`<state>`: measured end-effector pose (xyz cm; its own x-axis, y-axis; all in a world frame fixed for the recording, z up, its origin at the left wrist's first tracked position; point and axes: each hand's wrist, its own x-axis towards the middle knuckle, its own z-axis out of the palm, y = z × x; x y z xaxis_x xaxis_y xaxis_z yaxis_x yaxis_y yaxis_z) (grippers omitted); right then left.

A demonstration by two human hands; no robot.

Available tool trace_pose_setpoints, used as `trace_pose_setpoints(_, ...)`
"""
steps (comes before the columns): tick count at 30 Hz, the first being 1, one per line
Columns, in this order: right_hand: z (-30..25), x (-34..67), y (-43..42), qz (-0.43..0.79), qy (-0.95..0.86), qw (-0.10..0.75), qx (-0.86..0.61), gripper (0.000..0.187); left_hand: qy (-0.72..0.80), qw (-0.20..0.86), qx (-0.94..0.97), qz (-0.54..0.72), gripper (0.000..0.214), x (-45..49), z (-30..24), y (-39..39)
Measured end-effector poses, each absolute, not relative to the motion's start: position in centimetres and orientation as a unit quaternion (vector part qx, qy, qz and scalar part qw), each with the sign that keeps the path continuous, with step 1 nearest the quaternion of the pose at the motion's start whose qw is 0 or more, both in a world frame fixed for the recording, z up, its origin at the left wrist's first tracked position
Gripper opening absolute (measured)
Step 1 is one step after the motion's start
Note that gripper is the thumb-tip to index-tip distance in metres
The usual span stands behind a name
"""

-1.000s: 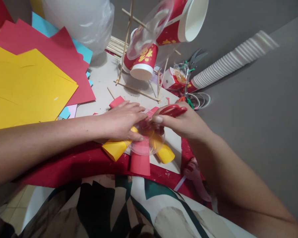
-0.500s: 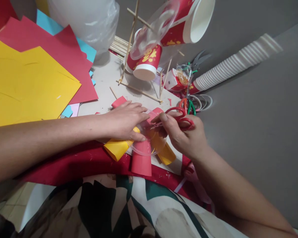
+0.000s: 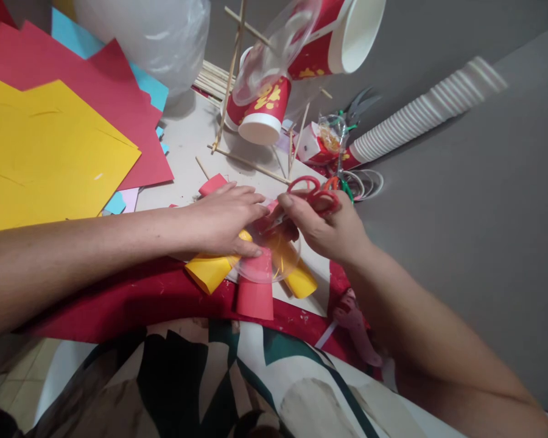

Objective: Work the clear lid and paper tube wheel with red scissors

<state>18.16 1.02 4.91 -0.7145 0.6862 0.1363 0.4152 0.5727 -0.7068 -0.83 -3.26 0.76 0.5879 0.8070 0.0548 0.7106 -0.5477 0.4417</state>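
My left hand (image 3: 226,219) lies palm down with its fingers stretched out, over a clear plastic disc (image 3: 283,266) and the rolled paper on it. Red scissors (image 3: 318,196) are gripped in my right hand (image 3: 331,228). Their blades point down and left toward the disc's middle, where the tips are hard to make out. Around the disc, paper pieces stick out like petals: a red one (image 3: 254,298) at the front, a yellow one (image 3: 207,272) at the left, another yellow one (image 3: 301,278) at the right. A red roll (image 3: 214,184) shows behind my left hand.
Yellow sheets (image 3: 50,152) and red sheets (image 3: 148,161) lie at the left. Behind the disc stands a stick frame (image 3: 251,163) with red paper cups (image 3: 267,106). A stack of paper cups (image 3: 420,112) leans along the grey wall at the right. A plastic bag (image 3: 150,42) is at the back.
The scissors have tilted, their handles rising and their blades pointing more steeply down at the disc. My left hand stays in place on it. The whole view has shifted slightly.
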Motion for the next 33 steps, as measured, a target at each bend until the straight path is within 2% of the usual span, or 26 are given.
trace_pose_setpoints(3,4.1,17.8,0.3,0.358,-0.808,0.257,-0.391,0.057,0.437,0.182,0.872,0.125,0.056,-0.8,0.7,-3.3)
trace_pose_setpoints(7,3.4,18.3,-0.4,0.329,-0.803,0.288,-0.406,0.054,0.440,0.189,0.868,0.129,0.059,-0.9,0.6,-3.3)
trace_pose_setpoints(14,3.1,19.1,-1.4,0.208,-0.847,0.289,-0.395,0.051,0.438,0.199,0.867,0.130,0.063,-0.8,0.6,-3.3)
trace_pose_setpoints(17,3.5,19.4,-1.2,0.188,-0.886,0.255,-0.339,0.046,0.439,0.203,0.865,0.128,0.060,-0.8,0.6,-3.3)
trace_pose_setpoints(20,4.1,19.5,-0.3,0.232,-0.909,0.207,-0.278,0.041,0.443,0.204,0.864,0.126,0.060,-0.8,0.7,-3.3)
trace_pose_setpoints(22,4.4,19.3,0.4,0.273,-0.905,0.192,-0.265,0.043,0.443,0.204,0.864,0.124,0.063,-0.8,0.7,-3.3)
trace_pose_setpoints(28,4.4,18.6,1.8,0.391,-0.841,0.198,-0.316,0.057,0.442,0.193,0.868,0.123,0.059,-0.8,0.8,-3.3)
trace_pose_setpoints(33,3.4,19.4,2.3,0.499,-0.768,0.193,-0.352,0.052,0.436,0.188,0.871,0.128,0.061,-1.0,0.8,-3.4)
